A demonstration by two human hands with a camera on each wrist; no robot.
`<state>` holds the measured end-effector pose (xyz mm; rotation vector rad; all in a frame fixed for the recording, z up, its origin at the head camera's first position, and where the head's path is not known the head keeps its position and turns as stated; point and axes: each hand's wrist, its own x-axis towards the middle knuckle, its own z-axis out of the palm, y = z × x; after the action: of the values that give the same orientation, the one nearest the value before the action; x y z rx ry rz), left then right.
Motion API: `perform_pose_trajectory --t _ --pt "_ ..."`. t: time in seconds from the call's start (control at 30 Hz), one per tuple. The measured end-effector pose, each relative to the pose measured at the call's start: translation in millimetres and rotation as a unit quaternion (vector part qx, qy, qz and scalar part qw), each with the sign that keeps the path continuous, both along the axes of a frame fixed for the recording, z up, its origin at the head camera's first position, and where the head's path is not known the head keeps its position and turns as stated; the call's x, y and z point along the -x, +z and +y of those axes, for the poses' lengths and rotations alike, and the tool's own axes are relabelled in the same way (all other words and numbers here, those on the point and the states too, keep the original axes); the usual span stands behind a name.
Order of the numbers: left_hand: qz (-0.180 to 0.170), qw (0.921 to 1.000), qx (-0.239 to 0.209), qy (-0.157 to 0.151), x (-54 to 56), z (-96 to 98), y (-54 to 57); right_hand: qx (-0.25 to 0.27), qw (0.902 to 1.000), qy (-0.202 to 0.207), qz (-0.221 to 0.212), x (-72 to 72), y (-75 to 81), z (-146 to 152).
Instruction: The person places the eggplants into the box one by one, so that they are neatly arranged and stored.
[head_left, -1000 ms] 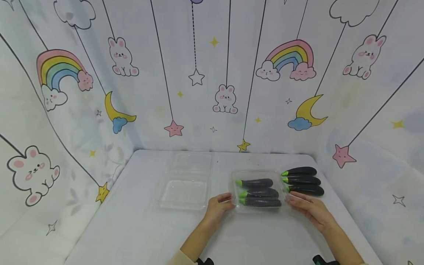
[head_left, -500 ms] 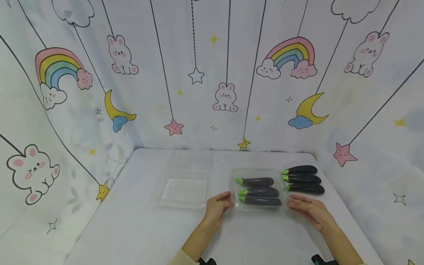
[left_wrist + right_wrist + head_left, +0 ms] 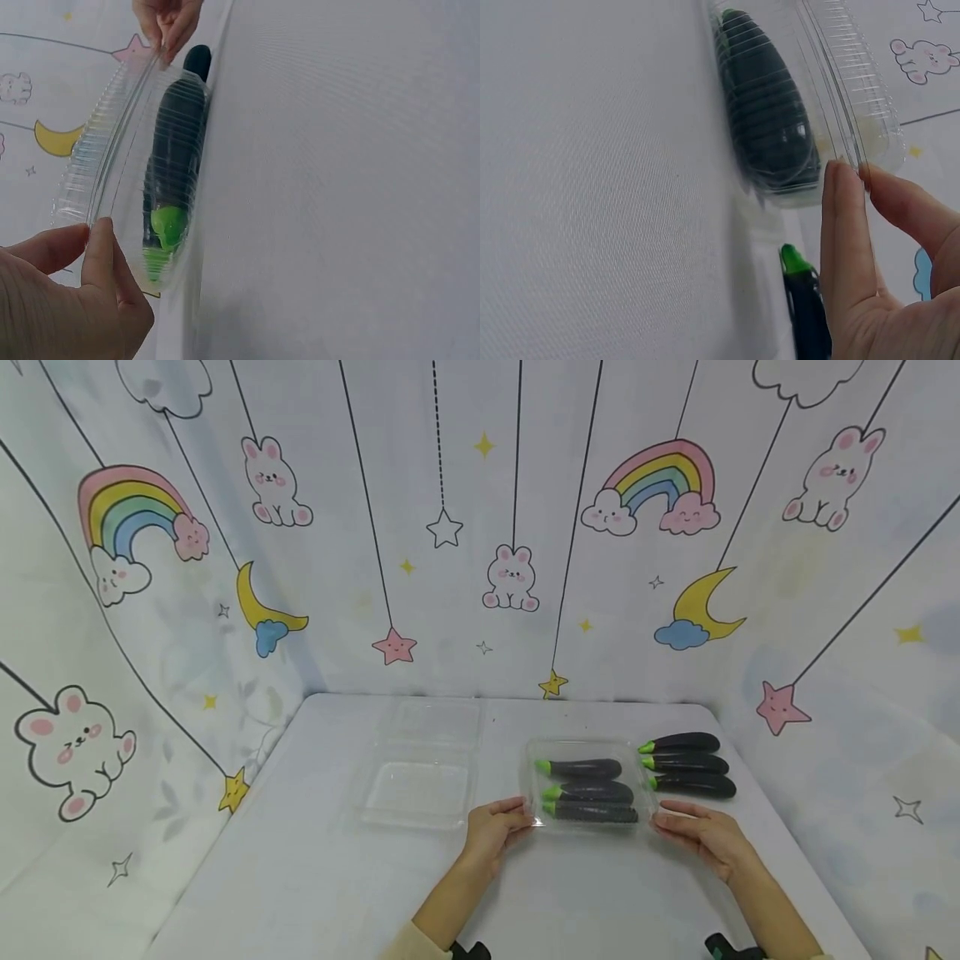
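Observation:
A clear plastic clamshell box (image 3: 588,749) with ribbed walls stands on the white table, its lid down over the base. Several dark eggplants (image 3: 590,792) with green stem ends lie inside. My left hand (image 3: 495,835) pinches the rim at the box's left end between thumb and fingers; the left wrist view shows this hand (image 3: 82,289) close up. At the opposite end, my right hand (image 3: 708,839) pinches the same rim, its thumb above and its straighter fingers below, as the right wrist view shows the hand (image 3: 885,277).
Outside the box to the right, several loose eggplants (image 3: 688,763) lie side by side. Left of it rests another clear plastic box (image 3: 420,793), its lid (image 3: 438,722) folded back. Behind the table (image 3: 300,860) hangs a patterned white curtain (image 3: 450,593).
The head view has tilted down slightly at most, with the scene shifting a little upward. Both hands stay at the ends of the box, and the eggplants keep their places.

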<state>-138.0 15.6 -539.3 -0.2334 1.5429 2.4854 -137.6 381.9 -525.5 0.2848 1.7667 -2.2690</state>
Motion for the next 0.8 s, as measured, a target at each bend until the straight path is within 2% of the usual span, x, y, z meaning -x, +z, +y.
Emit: perform_pose_trajectory --t 0.33,0.47,0.8 --pt "0.001 0.9995 0.012 0.028 0.3 4.4 1.2 0.007 0.9997 -0.016 0.015 -0.1 -2.9 -1.0" --pt "-0.001 0.9993 0.019 0.033 0.0 5.9 1.4 0.007 0.9992 -0.038 0.006 -1.1 -3.7 -1.9" --pt "-0.003 0.9985 0.023 0.049 2.2 8.0 -4.4 0.025 0.999 -0.038 0.004 -1.8 -7.3 -0.8"
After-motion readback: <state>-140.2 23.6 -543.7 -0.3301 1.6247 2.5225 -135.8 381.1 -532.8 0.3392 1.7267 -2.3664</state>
